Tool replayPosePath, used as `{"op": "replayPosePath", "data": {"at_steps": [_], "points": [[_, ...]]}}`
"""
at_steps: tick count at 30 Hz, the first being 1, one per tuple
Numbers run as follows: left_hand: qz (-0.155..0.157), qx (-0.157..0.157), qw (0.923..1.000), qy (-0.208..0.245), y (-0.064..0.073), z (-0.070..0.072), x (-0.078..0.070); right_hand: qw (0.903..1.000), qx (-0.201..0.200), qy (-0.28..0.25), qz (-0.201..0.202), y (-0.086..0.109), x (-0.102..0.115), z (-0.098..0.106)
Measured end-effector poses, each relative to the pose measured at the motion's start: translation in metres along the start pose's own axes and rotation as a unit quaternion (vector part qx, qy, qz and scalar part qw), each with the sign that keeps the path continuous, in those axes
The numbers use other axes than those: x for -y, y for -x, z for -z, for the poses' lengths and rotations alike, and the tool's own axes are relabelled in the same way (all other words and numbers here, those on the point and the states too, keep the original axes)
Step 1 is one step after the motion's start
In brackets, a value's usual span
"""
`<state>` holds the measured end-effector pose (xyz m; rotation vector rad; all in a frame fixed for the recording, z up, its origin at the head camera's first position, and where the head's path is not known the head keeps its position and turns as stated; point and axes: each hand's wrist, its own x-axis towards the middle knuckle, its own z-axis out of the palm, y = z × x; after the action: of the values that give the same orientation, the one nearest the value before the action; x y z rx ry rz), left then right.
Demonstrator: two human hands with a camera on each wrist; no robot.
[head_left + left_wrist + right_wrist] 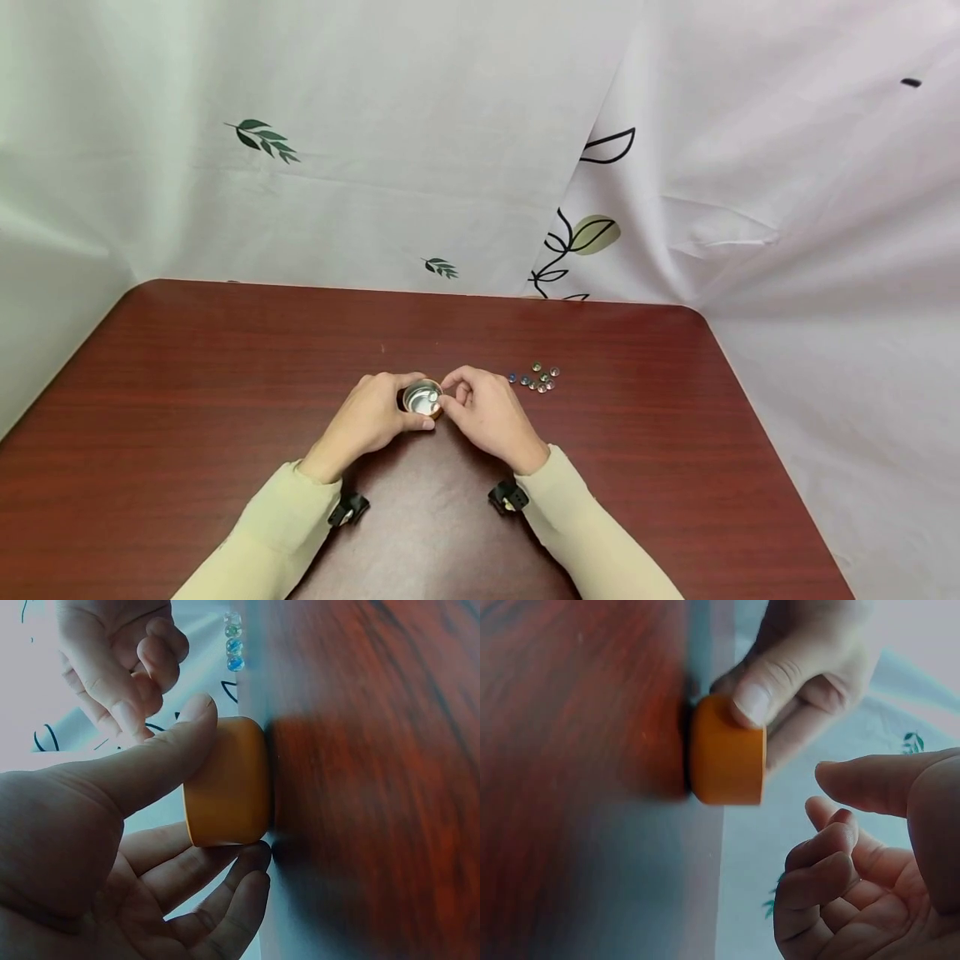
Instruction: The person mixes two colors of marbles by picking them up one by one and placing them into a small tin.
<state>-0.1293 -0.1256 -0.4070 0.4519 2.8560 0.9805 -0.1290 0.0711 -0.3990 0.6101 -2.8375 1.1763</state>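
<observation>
A small round cup [422, 400], orange outside and shiny silver inside, stands upright on the table. My left hand [372, 414] grips its side, with the thumb on the near side and the fingers around the far side. In the left wrist view the thumb presses the orange wall [229, 784]. Just right of the rim is my right hand [487, 414], its thumb and index finger parted, with nothing visible between them in the right wrist view. One or two clear round pieces seem to lie inside the cup. Several glass marbles [542, 387] lie right of my right hand.
The dark red wooden table [262, 358] has rounded far corners. White cloth [375, 167] with leaf prints hangs behind it and at the sides. Each wrist carries a small black camera [508, 497].
</observation>
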Motion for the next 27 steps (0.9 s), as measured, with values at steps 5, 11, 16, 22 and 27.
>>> {"op": "replayPosePath", "data": {"at_steps": [5, 11, 16, 22, 27], "points": [[-0.001, -0.002, 1.0000, -0.002, 0.000, 0.000, -0.001, 0.9996, -0.017, -0.021, -0.007, 0.000, -0.004, 0.009], [0.005, -0.002, 0.9999, -0.009, 0.000, 0.001, -0.001, 0.9989, -0.021, -0.039, -0.012, 0.002, -0.006, 0.014], [0.013, 0.000, 0.9999, -0.008, -0.001, 0.000, 0.000, 0.9984, -0.022, -0.050, -0.016, 0.003, -0.007, 0.016], [0.020, 0.001, 0.9997, -0.012, 0.000, 0.000, -0.001, 0.9978, -0.032, -0.055, -0.020, 0.002, -0.009, 0.021], [0.022, 0.002, 0.9997, -0.009, 0.001, 0.001, -0.001, 0.9971, -0.041, -0.060, -0.023, 0.002, -0.010, 0.026]]}}
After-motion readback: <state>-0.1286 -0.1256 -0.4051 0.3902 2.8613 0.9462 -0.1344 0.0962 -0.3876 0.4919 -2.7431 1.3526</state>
